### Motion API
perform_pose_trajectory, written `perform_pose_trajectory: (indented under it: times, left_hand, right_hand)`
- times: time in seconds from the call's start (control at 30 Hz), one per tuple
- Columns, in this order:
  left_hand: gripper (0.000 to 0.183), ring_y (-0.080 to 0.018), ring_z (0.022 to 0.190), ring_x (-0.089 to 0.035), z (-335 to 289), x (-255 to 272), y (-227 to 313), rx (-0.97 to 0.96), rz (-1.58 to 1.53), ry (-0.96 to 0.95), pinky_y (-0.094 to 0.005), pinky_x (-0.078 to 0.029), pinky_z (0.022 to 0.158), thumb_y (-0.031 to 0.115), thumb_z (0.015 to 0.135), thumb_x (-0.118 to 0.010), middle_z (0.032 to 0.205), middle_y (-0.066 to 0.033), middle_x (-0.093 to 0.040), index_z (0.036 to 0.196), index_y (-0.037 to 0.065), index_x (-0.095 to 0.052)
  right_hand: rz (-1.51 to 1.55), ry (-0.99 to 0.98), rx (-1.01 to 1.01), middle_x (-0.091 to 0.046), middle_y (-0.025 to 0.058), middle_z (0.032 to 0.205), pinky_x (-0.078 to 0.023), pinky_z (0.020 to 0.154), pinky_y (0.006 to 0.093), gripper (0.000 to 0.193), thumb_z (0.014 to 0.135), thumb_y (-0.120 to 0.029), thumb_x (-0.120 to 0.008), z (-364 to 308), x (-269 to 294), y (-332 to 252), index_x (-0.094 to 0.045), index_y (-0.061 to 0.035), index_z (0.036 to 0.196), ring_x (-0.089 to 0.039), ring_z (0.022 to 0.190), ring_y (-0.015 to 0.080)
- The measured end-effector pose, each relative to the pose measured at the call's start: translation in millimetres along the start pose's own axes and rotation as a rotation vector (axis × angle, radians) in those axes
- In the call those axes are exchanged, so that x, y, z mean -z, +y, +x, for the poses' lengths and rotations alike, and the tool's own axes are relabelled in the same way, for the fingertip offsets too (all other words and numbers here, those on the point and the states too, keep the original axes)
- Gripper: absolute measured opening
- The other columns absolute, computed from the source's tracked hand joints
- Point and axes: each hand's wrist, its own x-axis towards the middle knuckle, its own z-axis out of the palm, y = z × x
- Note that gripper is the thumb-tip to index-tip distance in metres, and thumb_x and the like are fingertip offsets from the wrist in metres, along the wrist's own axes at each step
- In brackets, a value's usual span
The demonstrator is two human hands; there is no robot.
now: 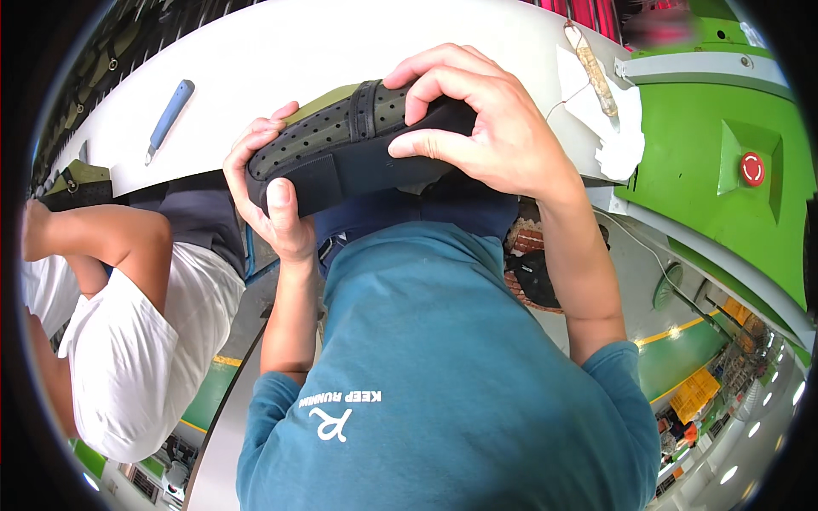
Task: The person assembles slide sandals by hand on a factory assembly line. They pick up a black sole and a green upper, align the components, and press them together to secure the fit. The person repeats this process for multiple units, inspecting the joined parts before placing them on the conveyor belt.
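Observation:
Held up over the near edge of the white table is a shoe [328, 128], with an olive perforated upper, a dark strap across it and a thick black sole. My left hand [277, 200] wraps round its left end, the thumb pressed on the black side. At the other end, my right hand [498, 115] has its fingers curled on top and its thumb against the side; the palm hides part of that end. Left of the shoe a blue-handled utility knife [171, 117] lies on the table, apart from both hands.
A tape-wrapped tool [594, 72] with a thin cord lies on crumpled white paper [628, 128] at the table's right. Beside it stands a green machine [711, 128] with a red button [751, 169]. A co-worker in a white shirt [162, 349] sits close on my left.

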Motion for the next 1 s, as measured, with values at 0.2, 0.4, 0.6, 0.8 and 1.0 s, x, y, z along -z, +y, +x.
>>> perform_pose_trajectory:
  times: [0.2, 0.4, 0.6, 0.8, 1.0]
  left_hand:
    - [0.063, -0.0489, 0.134, -0.062, -2, 4, -2, 0.008, 0.0, -0.026, -0.0623, -0.045, 0.118, 0.049, 0.099, -0.072, 0.133, -0.0229, -0.058, 0.134, 0.0, -0.056]
    - [0.063, -0.052, 0.141, -0.056, -6, 14, -5, 0.007, 0.012, -0.095, -0.0644, -0.045, 0.12, 0.051, 0.1, -0.07, 0.138, -0.0233, -0.053, 0.137, 0.002, -0.054]
    - [0.068, -0.0532, 0.141, -0.055, -6, 14, -10, -0.013, 0.025, -0.103, -0.0648, -0.043, 0.12, 0.055, 0.099, -0.072, 0.138, -0.0236, -0.054, 0.136, 0.002, -0.053]
    - [0.068, -0.054, 0.143, -0.052, -21, 13, -8, -0.071, 0.126, -0.138, -0.0672, -0.038, 0.122, 0.056, 0.1, -0.072, 0.139, -0.0229, -0.054, 0.135, 0.001, -0.052]
    - [0.072, -0.0494, 0.139, -0.057, -22, 10, -11, -0.071, 0.114, -0.1, -0.0641, -0.043, 0.12, 0.06, 0.098, -0.075, 0.136, -0.0212, -0.055, 0.134, 0.002, -0.052]
  right_hand:
    - [0.032, -0.014, -0.076, -0.078, 0.0043, 0.119, -0.053, 0.105, 0.0435, 0.029, 0.078, -0.023, -0.094, 4, -1, -1, -0.071, -0.0074, 0.085, -0.071, 0.116, 0.029]
    - [0.021, -0.058, -0.198, -0.079, 0.0087, 0.116, -0.055, 0.102, 0.0391, 0.036, 0.07, -0.019, -0.1, 10, 2, -6, -0.07, -0.0058, 0.085, -0.072, 0.113, 0.0255]
    - [-0.008, 0.024, -0.329, -0.077, 0.0097, 0.106, -0.059, 0.093, 0.0409, 0.052, 0.063, -0.029, -0.102, 12, 6, -10, -0.073, -0.0053, 0.098, -0.074, 0.101, 0.0301]
    - [0.141, 0.017, -0.498, -0.076, 0.0015, 0.112, -0.058, 0.098, 0.0311, 0.049, 0.08, -0.026, -0.1, -4, 33, 9, -0.075, -0.0052, 0.117, -0.071, 0.105, 0.0133]
    - [0.141, -0.022, -0.473, -0.078, 0.003, 0.113, -0.058, 0.1, 0.0327, 0.046, 0.083, -0.024, -0.099, -2, 37, 16, -0.075, -0.0054, 0.118, -0.072, 0.108, 0.0149]
